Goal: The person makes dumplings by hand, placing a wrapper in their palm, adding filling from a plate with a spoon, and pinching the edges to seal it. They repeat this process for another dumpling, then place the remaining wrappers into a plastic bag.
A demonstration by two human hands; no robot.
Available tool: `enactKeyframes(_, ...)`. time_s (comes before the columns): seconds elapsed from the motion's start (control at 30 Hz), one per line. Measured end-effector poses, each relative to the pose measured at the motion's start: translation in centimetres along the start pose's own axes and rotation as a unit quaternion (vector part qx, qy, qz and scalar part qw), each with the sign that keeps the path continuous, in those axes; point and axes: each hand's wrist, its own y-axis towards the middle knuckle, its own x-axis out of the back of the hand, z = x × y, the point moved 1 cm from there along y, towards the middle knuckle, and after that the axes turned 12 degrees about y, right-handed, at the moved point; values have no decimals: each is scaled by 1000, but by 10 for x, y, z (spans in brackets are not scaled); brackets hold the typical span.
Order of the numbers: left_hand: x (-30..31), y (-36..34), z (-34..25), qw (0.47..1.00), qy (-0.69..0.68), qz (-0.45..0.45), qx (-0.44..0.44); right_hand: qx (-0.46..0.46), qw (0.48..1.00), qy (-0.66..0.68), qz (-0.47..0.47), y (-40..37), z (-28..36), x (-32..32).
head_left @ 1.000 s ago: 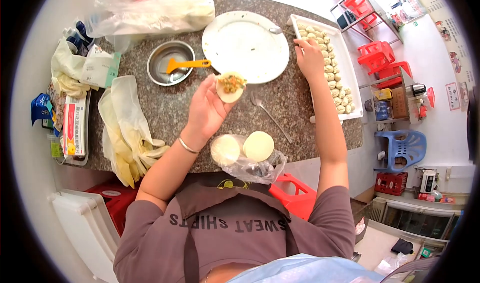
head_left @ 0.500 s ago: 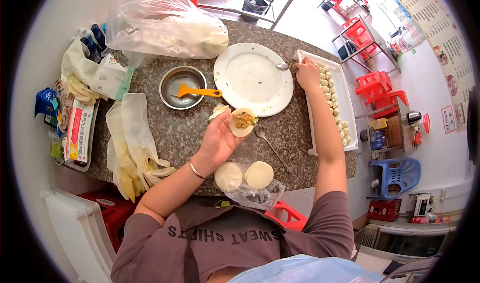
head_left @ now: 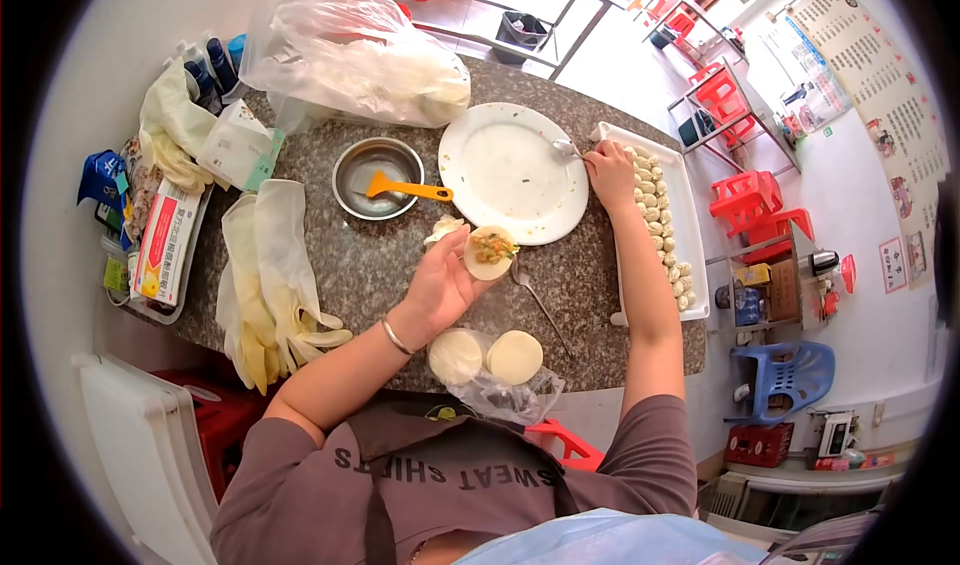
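Observation:
My left hand point(head_left: 445, 280) holds a round dumpling wrapper point(head_left: 490, 267) with chopped orange and green filling on it, above the stone tabletop. A small crumpled piece of dough point(head_left: 443, 229) shows just behind its fingers. Out to the right, my right hand point(head_left: 609, 174) is closed on the handle of a metal spoon point(head_left: 566, 148), whose bowl lies over the right rim of a white plate point(head_left: 480, 205). That hand is beside a white tray point(head_left: 682, 170) with rows of folded dumplings point(head_left: 651, 200). Two stacks of wrappers point(head_left: 515, 357) lie on a plastic bag near my body.
A steel bowl point(head_left: 352, 183) carries an orange scraper point(head_left: 410, 187). Another spoon point(head_left: 541, 305) lies on the table point(head_left: 390, 255). Pale gloves point(head_left: 285, 275) and a basket of boxes point(head_left: 168, 245) are at left; a large plastic bag point(head_left: 360, 55) sits at the back.
My right hand has moved slightly towards me along the tray's near side, and the spoon has shifted with it. The left hand still holds the filled wrapper. The view has shifted slightly.

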Motion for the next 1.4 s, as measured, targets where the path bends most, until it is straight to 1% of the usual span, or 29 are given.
enactKeyframes(0.03, 0, 0, 0, 1000, -2, 6, 2, 2, 1000, 0, 1, 0, 0, 0)
enactKeyframes(0.1, 0, 0, -1, 1000, -1, 3, 0, 42, 999, -23, -6, 0, 1, 0)
enactKeyframes(0.2, -1, 0, -2, 1000, -2, 1, 4, 55, 998, -41, 3, -1, 0, 0)
enactKeyframes(0.3, -2, 0, -3, 1000, -8, -4, 5, 32, 999, 0, 12, -5, -1, 2)
enactKeyframes(0.4, 1, 0, 0, 1000, -8, -11, 9, 32, 999, 30, 11, -10, 0, 7)
enactKeyframes(0.53, 4, 3, 1, 1000, -5, 0, 14, 37, 999, 33, 9, -16, 3, 10)
enactKeyframes(0.6, 4, 3, 1, 1000, -3, -4, 15, 18, 999, 46, 18, -21, 5, 14)
enactKeyframes(0.73, 3, 2, 0, 1000, 7, -17, 15, 36, 998, 43, 23, -29, 8, 20)
enactKeyframes(0.77, 2, 2, 0, 1000, 5, -18, 16, 52, 997, 49, 11, -30, 9, 21)
enactKeyframes(0.83, 2, 3, 0, 1000, 9, -14, 13, 66, 996, 56, 2, -30, 23, 32)
enactKeyframes(0.9, 4, 4, 1, 1000, 4, -13, 13, 32, 992, 122, -21, -26, 49, 51)
enactKeyframes(0.93, 4, 4, 1, 1000, 1, -10, 10, 29, 992, 123, -18, -22, 65, 60)
enactKeyframes(0.97, 3, 3, 0, 1000, 3, -7, 7, -2, 976, 207, -71, -17, 80, 69)
enactKeyframes(1.0, 1, 2, -1, 1000, 2, -8, 10, -34, 949, 289, -124, -16, 89, 77)
enactKeyframes(1.03, 0, 2, -3, 1000, -3, -5, 7, -95, 935, 330, -95, -21, 92, 81)
enactKeyframes(1.07, -1, 1, -4, 1000, -7, -3, 4, -100, 934, 329, -94, -24, 100, 86)
enactKeyframes(1.1, -1, 0, -4, 1000, -11, -2, 7, -168, 879, 442, -59, -27, 109, 90)
enactKeyframes(1.13, -1, 0, -3, 1000, -10, -5, 14, -233, 804, 547, -22, -30, 119, 94)
enactKeyframes(1.17, -1, 0, -2, 1000, -21, 4, 7, -247, 774, 583, 12, -32, 130, 101)
enactKeyframes(1.2, -1, 0, -2, 999, -31, 12, -1, -253, 771, 584, 13, -37, 135, 102)
enactKeyframes(1.27, 2, 2, -1, 999, -39, 9, 2, -274, 733, 615, 96, -48, 147, 101)
enactKeyframes(1.3, 3, 2, -2, 999, -33, 17, -1, -300, 717, 617, 126, -53, 154, 103)
enactKeyframes(1.33, 3, 2, -2, 999, -27, 25, -4, -315, 686, 640, 143, -58, 161, 104)
enactKeyframes(1.4, 2, 1, -2, 999, -27, 20, -10, -342, 650, 659, 160, -69, 171, 103)
